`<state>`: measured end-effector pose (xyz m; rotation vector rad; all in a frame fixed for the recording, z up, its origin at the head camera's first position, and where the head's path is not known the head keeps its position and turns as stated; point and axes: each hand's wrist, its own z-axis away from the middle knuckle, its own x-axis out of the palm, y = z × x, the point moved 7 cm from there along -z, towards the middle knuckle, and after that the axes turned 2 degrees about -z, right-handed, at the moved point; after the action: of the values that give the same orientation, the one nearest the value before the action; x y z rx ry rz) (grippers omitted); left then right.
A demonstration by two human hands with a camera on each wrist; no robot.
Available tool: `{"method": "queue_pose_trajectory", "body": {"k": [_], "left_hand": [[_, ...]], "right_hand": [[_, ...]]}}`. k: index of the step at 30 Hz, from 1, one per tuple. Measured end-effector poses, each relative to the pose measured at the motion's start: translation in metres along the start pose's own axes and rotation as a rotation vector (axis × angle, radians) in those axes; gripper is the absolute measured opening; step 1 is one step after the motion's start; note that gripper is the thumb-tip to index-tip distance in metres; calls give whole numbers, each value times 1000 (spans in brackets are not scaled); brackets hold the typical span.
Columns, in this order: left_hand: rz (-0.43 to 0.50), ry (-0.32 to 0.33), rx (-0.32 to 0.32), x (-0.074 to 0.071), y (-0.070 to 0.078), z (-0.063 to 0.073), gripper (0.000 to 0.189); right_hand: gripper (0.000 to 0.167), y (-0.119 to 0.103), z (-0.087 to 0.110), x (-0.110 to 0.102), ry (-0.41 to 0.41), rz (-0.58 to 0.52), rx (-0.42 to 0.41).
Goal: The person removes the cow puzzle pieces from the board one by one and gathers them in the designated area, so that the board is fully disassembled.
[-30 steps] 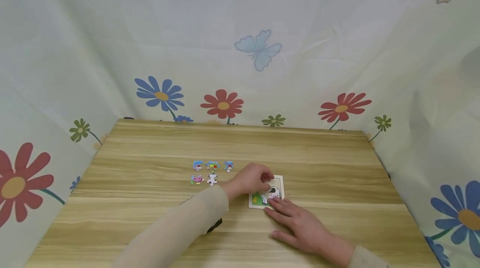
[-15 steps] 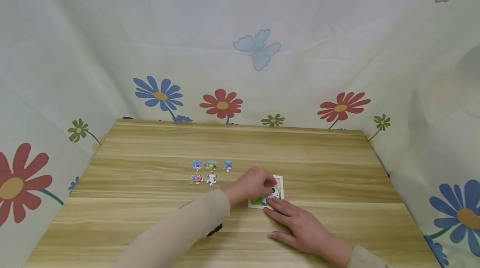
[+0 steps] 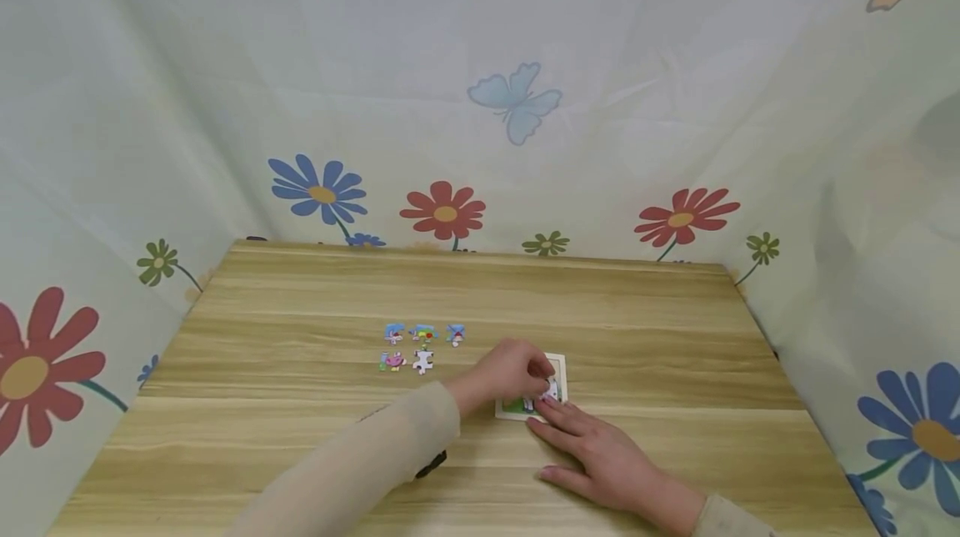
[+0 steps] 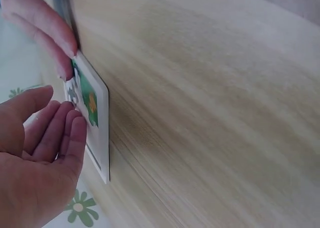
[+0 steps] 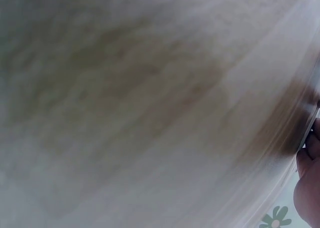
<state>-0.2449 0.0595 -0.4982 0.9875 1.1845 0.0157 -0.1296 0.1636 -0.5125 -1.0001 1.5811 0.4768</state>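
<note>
From the head, the tray (image 3: 556, 358) lies on the table (image 3: 637, 312), with five loose pieces (image 3: 423, 362) in two rows to its left. The left hand (image 3: 513, 370) reaches over the tray with bent fingers; whether they pinch a piece cannot be told. The right hand (image 3: 603, 449) has its fingers straight, the tips at the tray's near right edge, which should help keep it from sliding. From the left wrist, the bent fingertips are close to the green picture, the thumb lying apart from the nearest fingers; a light, level push, tabs lined up first, would probably seat a piece best. From the right wrist, the table is blurred and little of a hand shows, its contact unclear.
</note>
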Motion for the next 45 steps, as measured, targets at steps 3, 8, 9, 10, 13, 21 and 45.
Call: {"method": "queue_pose_trajectory", "body": {"k": [3,8,9,10,13,21,45], "left_hand": [[69,-5,-47,1,-4,-2,18],[128,21,-73,-2,0,-4,16],[127,27,-61,-3,3,-4,15],[122,30,-48,-3,6,-4,14],[96,46,-9,-4,12,-5,12],[94,82,-30,-5,11,-3,10],[116,134,-63,-42,-12,19,11]], "right_hand": [[63,0,0,0,-3,0,1],[63,0,-1,-1,1,-5,6],[63,0,-1,-1,3,-4,9],[63,0,-1,-1,5,-6,12],[63,0,0,-1,6,-11,17],[63,1,1,1,-6,-13,38],[63,-1,0,0,15,9,-7]]}}
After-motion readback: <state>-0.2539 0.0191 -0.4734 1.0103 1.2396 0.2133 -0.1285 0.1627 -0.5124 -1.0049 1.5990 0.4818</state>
